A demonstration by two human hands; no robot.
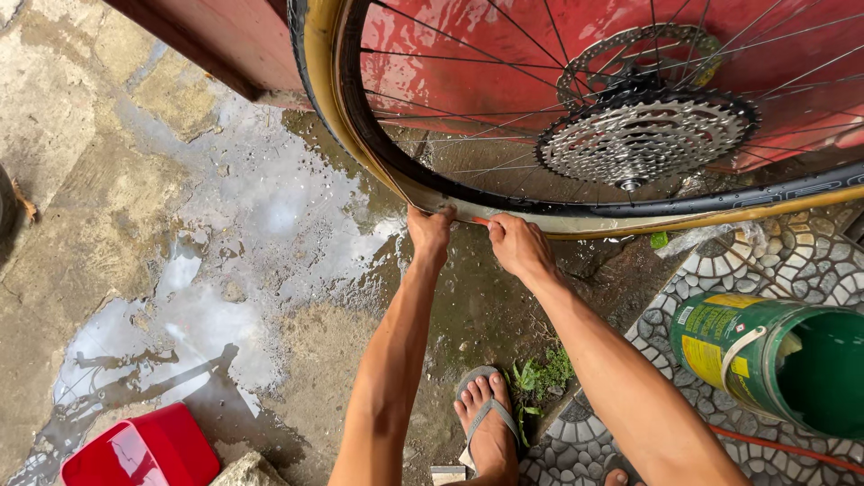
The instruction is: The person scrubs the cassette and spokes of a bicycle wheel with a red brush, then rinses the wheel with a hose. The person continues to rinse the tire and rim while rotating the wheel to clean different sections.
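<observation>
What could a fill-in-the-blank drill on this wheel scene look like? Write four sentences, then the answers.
Both hands, left hand and right hand, grip the wheel's tan ____ tyre.
The cassette sits at the wheel's ____.
The bucket lying on its side is ____.
The foot wears a ____.

Answers: sidewall; hub; green; flip-flop

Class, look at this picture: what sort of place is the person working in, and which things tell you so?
Probably an outdoor yard or pavement beside a building. The concrete ground is wet with a puddle, weeds grow by patterned paving, and a bicycle wheel leans on a red wall.
</observation>
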